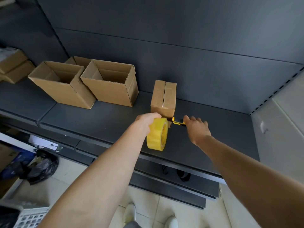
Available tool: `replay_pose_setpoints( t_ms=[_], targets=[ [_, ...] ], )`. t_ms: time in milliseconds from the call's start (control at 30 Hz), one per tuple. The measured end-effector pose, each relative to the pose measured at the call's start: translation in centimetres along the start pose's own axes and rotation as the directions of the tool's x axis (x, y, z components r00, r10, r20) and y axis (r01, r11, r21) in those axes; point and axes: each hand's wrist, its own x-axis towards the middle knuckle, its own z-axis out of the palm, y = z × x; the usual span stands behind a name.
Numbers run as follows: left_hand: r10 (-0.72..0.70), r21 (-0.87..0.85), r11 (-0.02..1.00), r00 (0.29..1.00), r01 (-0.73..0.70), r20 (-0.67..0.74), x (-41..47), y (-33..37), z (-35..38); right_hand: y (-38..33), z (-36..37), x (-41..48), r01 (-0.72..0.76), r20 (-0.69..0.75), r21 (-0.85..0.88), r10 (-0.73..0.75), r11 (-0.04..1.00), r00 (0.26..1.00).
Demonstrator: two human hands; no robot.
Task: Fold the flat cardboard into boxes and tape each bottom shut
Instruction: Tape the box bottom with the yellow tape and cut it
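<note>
A small cardboard box (pixel 163 97) stands on the dark shelf (pixel 98 119) with its taped bottom up, tape over the centre seam. My left hand (pixel 146 120) grips a yellow tape roll (pixel 157 134) right in front of the box. My right hand (pixel 196 129) holds a yellow and black utility knife (pixel 178 123), its tip at the box's lower right corner next to the roll. Left of them stand two open boxes, one nearer the edge (pixel 64 84) and one beside it (pixel 111 83), with a third (pixel 79 60) behind.
More boxes (pixel 13 66) sit stacked at the far left. The shelf's front edge (pixel 164 160) runs below my arms. On the tiled floor lie a black bag (pixel 41 167) and a basket (pixel 29 218). My shoes (pixel 131 213) show at the bottom.
</note>
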Motion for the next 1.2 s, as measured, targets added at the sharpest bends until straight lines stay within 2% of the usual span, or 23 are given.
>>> replay_pose_setpoints(
  t_ms=[233,367,500,567,633,667,700,733,767,800,833,867,900,967,1067,1200],
  targets=[
    [-0.029,0.121,0.993,0.995,0.018,0.091,0.2,-0.4,-0.5,1.6,1.9,-1.2,-0.090,0.178,0.022,0.085,0.996,0.980],
    [-0.004,0.173,0.984,0.980,-0.031,0.197,-0.1,-0.4,-0.1,3.7,1.8,-1.4,-0.267,0.294,0.063,0.238,0.962,0.926],
    [0.031,0.212,0.973,0.961,-0.092,0.275,-0.5,-0.8,1.0,5.3,1.4,-2.1,-0.462,0.353,0.153,0.389,0.873,0.851],
    [0.049,0.224,0.967,0.955,-0.118,0.292,-0.7,-1.0,1.7,5.9,1.4,-2.5,-0.505,0.317,0.138,0.446,0.852,0.837],
    [0.064,0.226,0.964,0.949,-0.139,0.308,-1.0,-1.1,2.7,5.9,1.1,-2.7,-0.466,0.172,0.083,0.448,0.881,0.877],
    [0.072,0.223,0.964,0.947,-0.146,0.312,-1.1,-1.1,3.3,5.6,0.7,-2.7,-0.447,0.082,0.125,0.440,0.886,0.894],
    [0.081,0.219,0.963,0.947,-0.154,0.312,-1.2,-1.1,3.8,5.2,0.1,-2.7,-0.448,0.041,0.240,0.452,0.861,0.891],
    [0.092,0.215,0.963,0.946,-0.164,0.310,-1.4,-1.1,4.4,4.7,-0.8,-2.7,-0.480,0.099,0.429,0.489,0.765,0.867],
    [0.103,0.211,0.962,0.945,-0.175,0.311,-1.6,-1.2,5.1,4.2,-1.7,-2.8,-0.542,0.267,0.612,0.495,0.576,0.827],
    [0.117,0.206,0.960,0.942,-0.188,0.315,-1.7,-1.2,5.7,3.7,-2.6,-3.0,-0.633,0.499,0.695,0.407,0.339,0.765],
    [0.134,0.206,0.956,0.937,-0.208,0.323,-1.9,-1.2,6.3,3.5,-3.4,-3.2,-0.715,0.674,0.679,0.246,0.163,0.696],
    [0.150,0.209,0.951,0.931,-0.228,0.332,-2.2,-1.2,6.9,3.6,-3.8,-3.5,-0.764,0.758,0.643,0.101,0.047,0.644],
    [0.163,0.212,0.946,0.924,-0.246,0.347,-2.6,-1.2,7.5,3.8,-3.9,-3.7,-0.782,0.783,0.621,0.002,-0.059,0.622],
    [0.181,0.214,0.937,0.908,-0.276,0.378,-3.2,-1.1,8.6,4.4,-3.9,-4.0,-0.758,0.777,0.597,-0.047,-0.263,0.628],
    [0.202,0.206,0.931,0.894,-0.302,0.399,-4.2,-1.2,10.1,5.1,-4.0,-4.3,-0.660,0.765,0.585,0.052,-0.471,0.642],
    [0.216,0.172,0.934,0.877,-0.314,0.430,-5.6,-1.6,11.8,6.2,-4.7,-4.4,-0.552,0.745,0.621,0.198,-0.557,0.638]
  ],
)
